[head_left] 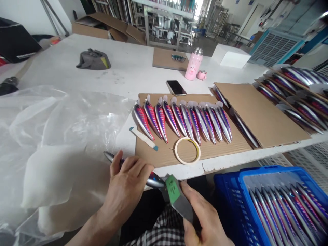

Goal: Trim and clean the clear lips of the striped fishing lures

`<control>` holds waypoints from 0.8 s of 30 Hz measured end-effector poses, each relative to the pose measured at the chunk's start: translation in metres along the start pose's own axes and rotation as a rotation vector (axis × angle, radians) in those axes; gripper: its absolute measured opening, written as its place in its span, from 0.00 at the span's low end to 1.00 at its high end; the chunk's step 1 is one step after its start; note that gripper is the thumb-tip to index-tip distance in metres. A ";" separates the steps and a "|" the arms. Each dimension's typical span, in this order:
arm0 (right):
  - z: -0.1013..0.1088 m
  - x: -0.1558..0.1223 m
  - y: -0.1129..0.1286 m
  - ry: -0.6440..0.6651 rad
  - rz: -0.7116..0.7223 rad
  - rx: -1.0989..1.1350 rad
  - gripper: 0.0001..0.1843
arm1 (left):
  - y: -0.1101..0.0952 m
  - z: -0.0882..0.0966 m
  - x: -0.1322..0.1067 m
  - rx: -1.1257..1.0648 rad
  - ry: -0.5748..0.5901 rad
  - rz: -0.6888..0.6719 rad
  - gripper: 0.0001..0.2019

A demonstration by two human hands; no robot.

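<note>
My left hand (pixel 129 177) is wrapped round a fishing lure (pixel 154 180) with a silver and dark shiny body, pressing it at the table's front edge. My right hand (pixel 205 215) grips a dark grey block with a green label (pixel 174 191). The block's far end meets, or nearly meets, the lure's right end; contact is hard to make out. Behind my hands, a row of purple, pink and silver lures (pixel 176 118) lies on a cardboard sheet (pixel 161 153). A roll of masking tape (pixel 187 151) and a thin strip with teal ends (pixel 143 138) lie in front of them.
Clear plastic bags (pixel 64 136) cover the left side. A phone (pixel 176 87), pink bottle (pixel 194 65) and grey cloth (pixel 93 59) are farther back. Cardboard layers with lures (pixel 294 92) are stacked right. Below the edge, a blue crate (pixel 230 191) holds several lures.
</note>
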State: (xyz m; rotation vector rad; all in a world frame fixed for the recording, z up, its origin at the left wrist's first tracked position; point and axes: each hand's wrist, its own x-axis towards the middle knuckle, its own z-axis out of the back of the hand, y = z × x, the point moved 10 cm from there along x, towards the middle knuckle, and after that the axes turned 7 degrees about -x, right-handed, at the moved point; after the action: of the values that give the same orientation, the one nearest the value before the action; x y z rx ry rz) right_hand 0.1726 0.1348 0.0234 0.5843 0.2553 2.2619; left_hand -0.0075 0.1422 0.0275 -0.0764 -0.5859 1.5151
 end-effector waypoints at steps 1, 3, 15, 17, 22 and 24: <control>-0.001 0.003 0.003 -0.013 0.027 -0.002 0.31 | 0.000 0.000 0.000 -0.006 -0.001 -0.001 0.13; -0.003 0.006 0.008 -0.036 0.077 0.006 0.30 | 0.000 0.000 0.000 -0.017 0.001 0.008 0.13; -0.018 0.007 0.000 0.107 0.072 -0.026 0.32 | 0.004 0.000 0.000 -0.016 -0.022 0.033 0.15; -0.020 0.007 -0.004 0.112 0.037 -0.037 0.31 | 0.004 0.000 0.000 -0.021 -0.019 0.036 0.16; -0.021 0.006 -0.003 0.118 0.048 -0.016 0.33 | 0.003 -0.001 0.001 -0.006 -0.010 0.030 0.16; -0.020 0.005 -0.003 0.121 0.043 -0.018 0.33 | 0.004 -0.001 0.002 -0.004 -0.010 0.033 0.16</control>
State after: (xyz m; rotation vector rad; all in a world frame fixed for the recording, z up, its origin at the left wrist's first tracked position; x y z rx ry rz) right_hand 0.1623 0.1404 0.0064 0.4475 0.2847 2.3422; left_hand -0.0106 0.1445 0.0254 -0.0821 -0.5986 1.5468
